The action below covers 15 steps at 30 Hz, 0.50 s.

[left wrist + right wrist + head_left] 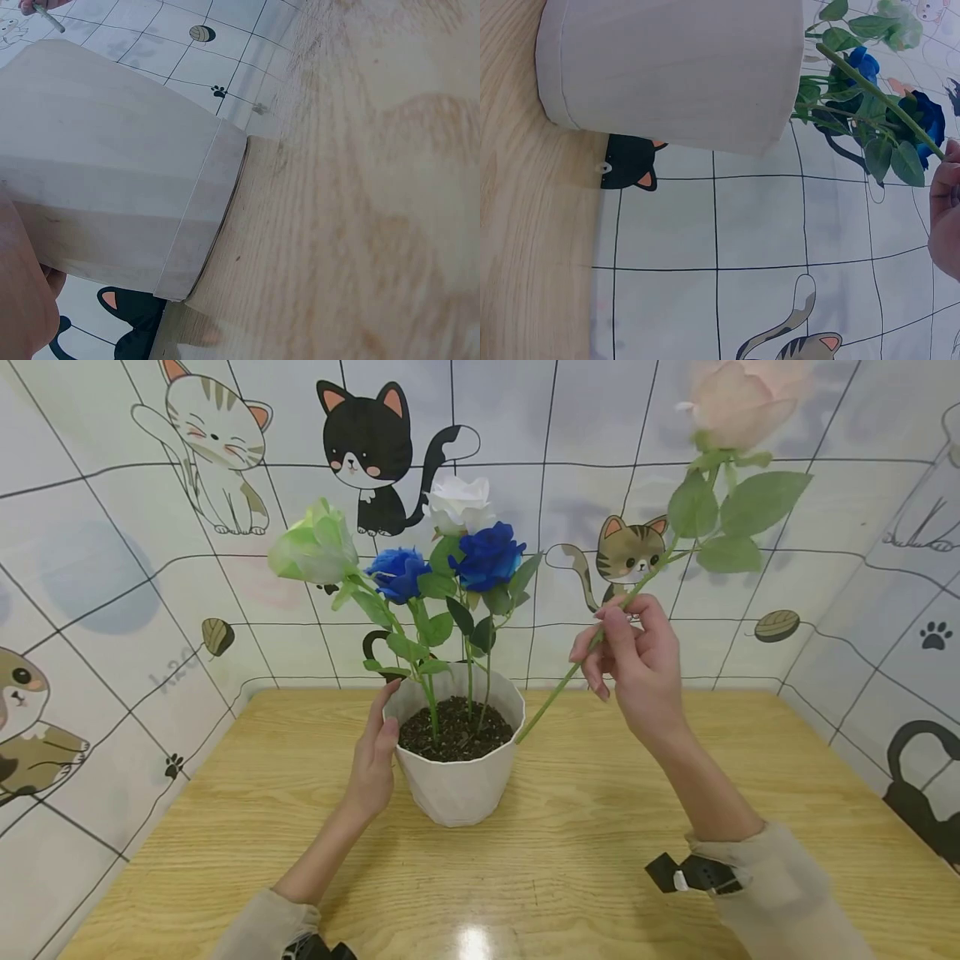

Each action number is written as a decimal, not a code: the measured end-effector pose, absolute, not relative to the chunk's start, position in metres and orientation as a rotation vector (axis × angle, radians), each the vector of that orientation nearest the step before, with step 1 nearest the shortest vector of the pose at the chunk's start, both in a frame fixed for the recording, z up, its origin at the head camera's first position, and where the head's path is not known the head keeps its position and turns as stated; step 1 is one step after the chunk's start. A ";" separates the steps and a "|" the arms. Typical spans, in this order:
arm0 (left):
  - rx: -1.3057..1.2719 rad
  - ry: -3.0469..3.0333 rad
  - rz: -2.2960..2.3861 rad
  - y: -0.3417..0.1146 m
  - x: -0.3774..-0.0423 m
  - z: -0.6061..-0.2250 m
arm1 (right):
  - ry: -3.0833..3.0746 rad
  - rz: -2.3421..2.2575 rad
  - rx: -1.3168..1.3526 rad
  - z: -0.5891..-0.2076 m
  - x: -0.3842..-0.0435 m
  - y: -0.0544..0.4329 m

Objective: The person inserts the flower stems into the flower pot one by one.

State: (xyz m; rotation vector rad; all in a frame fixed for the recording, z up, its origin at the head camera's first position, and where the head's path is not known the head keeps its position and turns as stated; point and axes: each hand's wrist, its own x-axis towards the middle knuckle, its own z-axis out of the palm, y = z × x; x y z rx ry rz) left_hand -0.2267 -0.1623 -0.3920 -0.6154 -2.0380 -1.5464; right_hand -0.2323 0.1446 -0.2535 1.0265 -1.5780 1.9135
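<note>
A white faceted flowerpot (457, 785) holds dark soil and several artificial roses: a pale green rose (315, 543), a white rose (459, 503) and two blue roses (489, 556). My left hand (372, 756) grips the pot at its left rim, thumb toward me and fingers round the far side. In the left wrist view that hand (26, 277) lies against the pot's wall (112, 180). My right hand (637, 660) pinches the green stem of a pale pink rose (742, 406) between thumb and fingers. The stem slants down-left, its lower end (825, 51) at the pot's right rim.
The pot stands on a light wooden table (600, 860). Close behind and at the sides rise pale panels with a black grid and cartoon cats, such as a black cat (367, 452). A dark device (693, 872) is strapped to the right sleeve.
</note>
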 end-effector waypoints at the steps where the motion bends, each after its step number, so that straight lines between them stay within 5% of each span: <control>1: -0.614 -2.038 -1.546 -0.162 -0.227 -0.392 | -1.579 1.906 1.029 -0.252 -0.232 0.143; 15: -0.617 -2.040 -1.539 -0.162 -0.227 -0.393 | -1.632 1.762 1.089 -0.235 -0.241 0.118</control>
